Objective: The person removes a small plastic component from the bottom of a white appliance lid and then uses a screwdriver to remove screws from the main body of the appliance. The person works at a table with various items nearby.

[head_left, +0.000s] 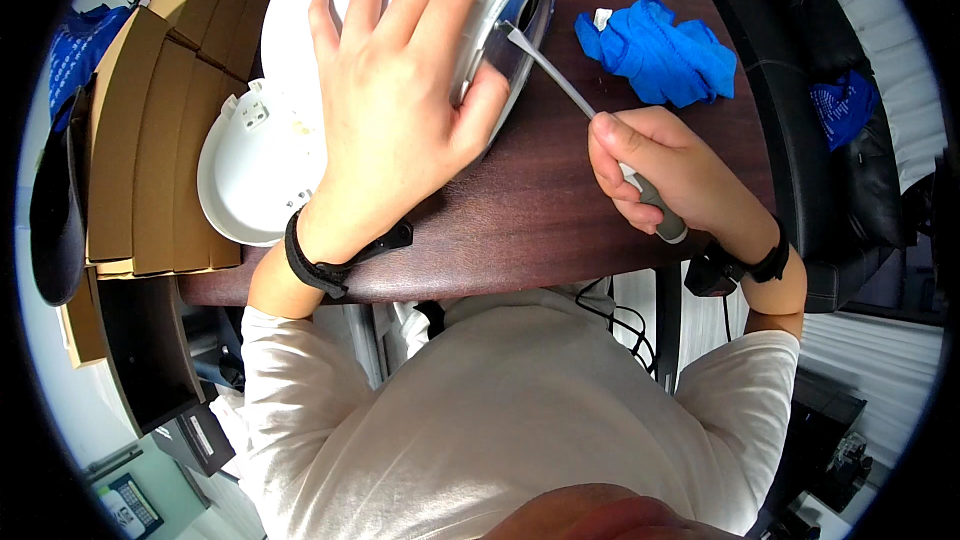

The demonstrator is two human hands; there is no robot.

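Gripping a screwdriver [560, 80], the right hand [655, 155] in the head view sits right of the white housing [290, 35], the shaft slanting up-left to its side; the nearer left hand [400, 90], fingers spread, rests on it. An upturned white cover [235, 190] on the surface [520, 210] shows small fittings [255, 118] inside; the cardboard boxes' [150, 140] contents are hidden.

the left grip [405, 80] lies spread on a rounded white appliance [290, 40]; the right grip [650, 165] holds a screwdriver [556, 78], its tip at the appliance's shiny side. a blue cloth [660, 52] lies rightward on the desk [560, 215], with cardboard boxes [140, 150] at the left
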